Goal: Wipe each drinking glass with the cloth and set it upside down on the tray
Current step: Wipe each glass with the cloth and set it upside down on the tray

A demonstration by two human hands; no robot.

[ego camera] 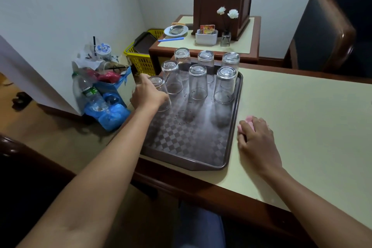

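Glass sits upside down at the left edge of the tray, with the left hand curled round it. Six more glasses stand upside down just right of that hand. The right hand curls over the pink cloth, hiding most of it. The bottle has a label too small to read.

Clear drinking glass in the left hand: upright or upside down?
Upside down. The clear drinking glass shows its thick base on top and open rim toward the brown checkered tray; the left hand grips its side.
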